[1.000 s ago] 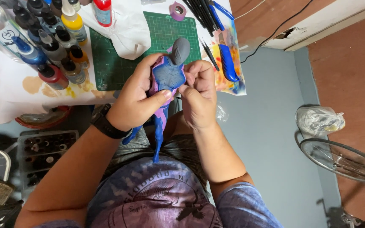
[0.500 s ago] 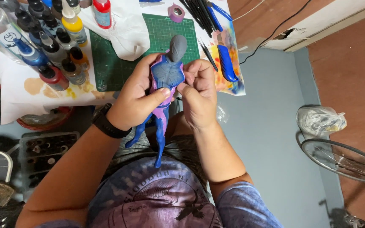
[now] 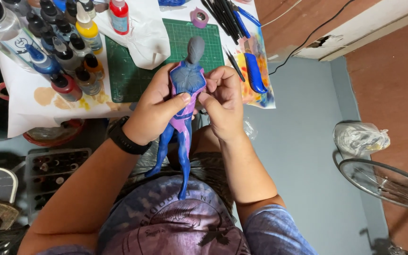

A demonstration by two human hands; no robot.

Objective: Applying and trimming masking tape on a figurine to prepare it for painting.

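Figurine: I see a slim blue-and-purple humanoid figurine with a bare grey head (image 3: pixel 185 101) held in the air above the lap, legs hanging toward me.
Left hand (image 3: pixel 149 115): fingers wrapped round the torso, thumb across the waist, steadying it.
Right hand (image 3: pixel 223 101): fingertips pinch the figurine's side at the chest, for fine work I judge.
Mat: green gridded cutting mat (image 3: pixel 133 71), flat behind.
Bottles: glossy paint dropper bottles (image 3: pixel 67 52), clustered within reach.
Brushes: thin dark paintbrushes (image 3: pixel 223 19), farthest.

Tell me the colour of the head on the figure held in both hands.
Plain grey, unlike the blue and purple figure body; the head camera view shows its head best.
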